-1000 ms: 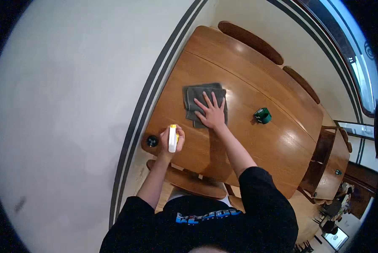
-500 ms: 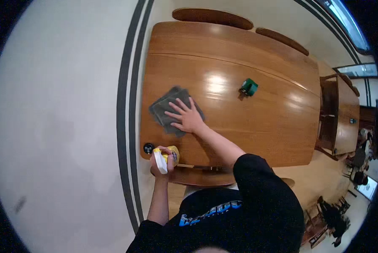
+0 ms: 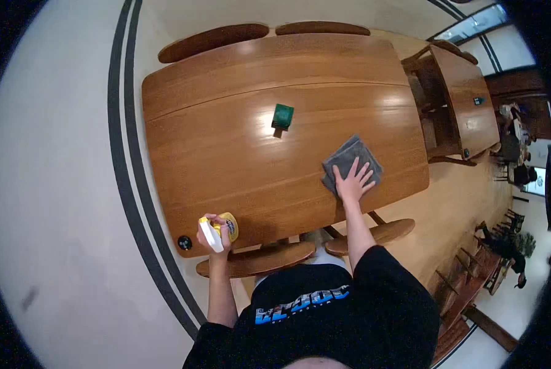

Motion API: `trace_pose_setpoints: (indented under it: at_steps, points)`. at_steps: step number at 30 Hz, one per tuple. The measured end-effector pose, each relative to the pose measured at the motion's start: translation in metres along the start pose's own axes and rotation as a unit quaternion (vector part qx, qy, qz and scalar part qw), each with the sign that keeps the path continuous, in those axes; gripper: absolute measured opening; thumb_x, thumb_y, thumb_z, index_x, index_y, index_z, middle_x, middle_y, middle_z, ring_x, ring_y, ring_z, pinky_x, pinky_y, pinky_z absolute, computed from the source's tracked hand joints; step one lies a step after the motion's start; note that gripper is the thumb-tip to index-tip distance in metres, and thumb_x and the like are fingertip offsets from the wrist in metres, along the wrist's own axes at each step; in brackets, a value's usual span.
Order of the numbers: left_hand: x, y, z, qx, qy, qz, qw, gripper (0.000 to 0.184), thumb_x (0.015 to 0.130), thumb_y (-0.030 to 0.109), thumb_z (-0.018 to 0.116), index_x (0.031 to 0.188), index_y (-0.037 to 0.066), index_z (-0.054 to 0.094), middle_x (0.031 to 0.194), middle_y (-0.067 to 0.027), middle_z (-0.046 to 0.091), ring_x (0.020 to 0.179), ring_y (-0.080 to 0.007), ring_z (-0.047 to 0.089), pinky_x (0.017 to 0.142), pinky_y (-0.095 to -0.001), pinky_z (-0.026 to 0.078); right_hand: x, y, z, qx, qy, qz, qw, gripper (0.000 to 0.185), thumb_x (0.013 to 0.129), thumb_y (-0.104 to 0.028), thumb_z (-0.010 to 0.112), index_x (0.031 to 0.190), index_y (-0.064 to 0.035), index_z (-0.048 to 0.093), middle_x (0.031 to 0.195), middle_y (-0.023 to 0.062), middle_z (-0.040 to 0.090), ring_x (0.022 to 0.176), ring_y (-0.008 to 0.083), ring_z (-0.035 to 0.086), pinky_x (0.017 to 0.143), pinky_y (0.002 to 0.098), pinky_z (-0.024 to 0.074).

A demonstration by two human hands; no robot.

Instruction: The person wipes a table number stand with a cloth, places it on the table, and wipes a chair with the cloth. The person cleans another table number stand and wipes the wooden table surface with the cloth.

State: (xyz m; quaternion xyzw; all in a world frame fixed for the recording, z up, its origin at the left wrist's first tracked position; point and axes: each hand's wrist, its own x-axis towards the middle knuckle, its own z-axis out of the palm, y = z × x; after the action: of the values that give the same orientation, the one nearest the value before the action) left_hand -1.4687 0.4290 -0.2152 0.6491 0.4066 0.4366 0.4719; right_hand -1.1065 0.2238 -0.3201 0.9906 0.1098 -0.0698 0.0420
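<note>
Gray cloth (image 3: 350,151) lies in layers on the right part of the wooden table (image 3: 226,160), its middle hidden under my right hand (image 3: 353,186), which is open and flat, fingers spread. My left hand (image 3: 225,238) is curled around a spray bottle (image 3: 231,225) at the near left corner; fingers and white trigger head cover part of its yellow body, and I cannot tell whether its base touches wood. The black disc (image 3: 184,242) beside it has markings too small to read.
</note>
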Motion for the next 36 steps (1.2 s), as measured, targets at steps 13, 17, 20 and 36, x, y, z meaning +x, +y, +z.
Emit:
trace_pose_setpoints:
  at_steps: [13, 17, 20, 36]
  points:
    - [-0.031, 0.036, 0.129, -0.024, -0.062, -0.015, 0.998, 0.032, 0.073, -0.002, 0.058, 0.105, 0.000, 0.057, 0.080, -0.0092, 0.062, 0.069, -0.0178, 0.059, 0.070, -0.0281, 0.050, 0.084, 0.088, -0.040, 0.024, 0.014, -0.415, 0.909, 0.073, 0.089, -0.072, 0.045, 0.153, -0.0389, 0.035, 0.165, -0.0027, 0.023, 0.152, 0.0295, 0.015, 0.117, 0.0664, 0.0060]
    - [-0.043, 0.040, 0.161, -0.023, -0.071, -0.022, 0.997, 0.038, 0.075, -0.004, 0.057, 0.113, 0.001, 0.055, 0.084, -0.0086, 0.060, 0.074, -0.0179, 0.057, 0.074, -0.0297, 0.050, 0.176, 0.101, -0.032, 0.053, 0.044, -0.469, 0.881, 0.073, 0.086, -0.073, 0.048, 0.151, -0.0393, 0.040, 0.164, -0.0055, 0.026, 0.152, 0.0294, 0.018, 0.118, 0.0657, 0.0052]
    - [-0.058, 0.044, 0.196, -0.014, -0.073, -0.032, 0.997, 0.044, 0.077, -0.005, 0.056, 0.120, 0.002, 0.052, 0.088, -0.0080, 0.059, 0.078, -0.0180, 0.056, 0.078, -0.0311, 0.049, 0.257, 0.104, -0.034, 0.067, 0.112, -0.265, 0.955, 0.074, 0.086, -0.069, 0.051, 0.152, -0.0383, 0.037, 0.163, -0.0036, 0.027, 0.151, 0.0283, 0.021, 0.119, 0.0628, 0.0095]
    - [-0.078, 0.067, 0.251, -0.084, 0.034, -0.111, 0.990, 0.041, 0.074, -0.004, 0.055, 0.114, 0.003, 0.052, 0.092, -0.0078, 0.059, 0.079, -0.0185, 0.057, 0.080, -0.0316, 0.049, 0.275, 0.154, -0.041, 0.028, 0.068, -0.327, 0.942, 0.069, 0.089, -0.072, 0.047, 0.151, -0.0428, 0.037, 0.165, -0.0032, 0.021, 0.152, 0.0311, 0.015, 0.116, 0.0679, 0.0095]
